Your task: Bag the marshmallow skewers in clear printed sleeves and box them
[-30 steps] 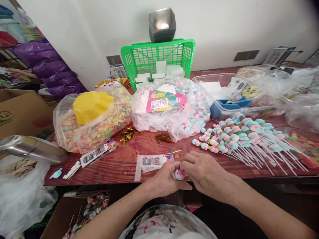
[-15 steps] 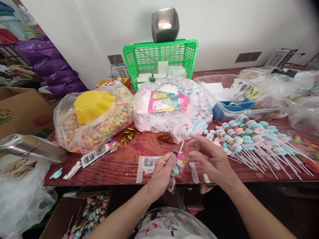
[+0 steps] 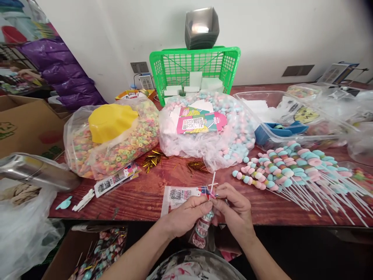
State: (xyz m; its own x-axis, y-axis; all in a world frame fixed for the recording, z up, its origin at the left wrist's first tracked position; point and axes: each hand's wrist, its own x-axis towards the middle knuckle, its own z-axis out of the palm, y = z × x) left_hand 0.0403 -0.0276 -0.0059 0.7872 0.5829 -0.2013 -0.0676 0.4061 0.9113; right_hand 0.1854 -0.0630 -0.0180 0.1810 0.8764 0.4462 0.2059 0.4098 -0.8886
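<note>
My left hand point(image 3: 189, 212) is closed around the neck of a clear bag holding a candy skewer point(image 3: 202, 229), which hangs below the fingers over the table edge. Its white stick point(image 3: 213, 182) points up out of the gathered bag. Right beside it, my right hand point(image 3: 236, 206) pinches at the same neck; any small tie between its fingertips is too small to make out. Printed clear bags point(image 3: 175, 198) lie flat on the table by my left hand. Gold twist ties point(image 3: 153, 160) lie in bunches just beyond.
Unwrapped marshmallow skewers point(image 3: 297, 167) are piled at the right. Behind stand a bag of ring candy point(image 3: 122, 149), a bag of marshmallows point(image 3: 236, 136), a plastic tub point(image 3: 271, 136) and a green basket point(image 3: 195, 58). A steel flask point(image 3: 43, 173) lies at the left; a box point(image 3: 70, 249) of wrapped skewers sits below.
My right hand has come in from the right and closed at the bag's neck beside my left hand. The wrapped skewer has tilted, showing more below the hands.
</note>
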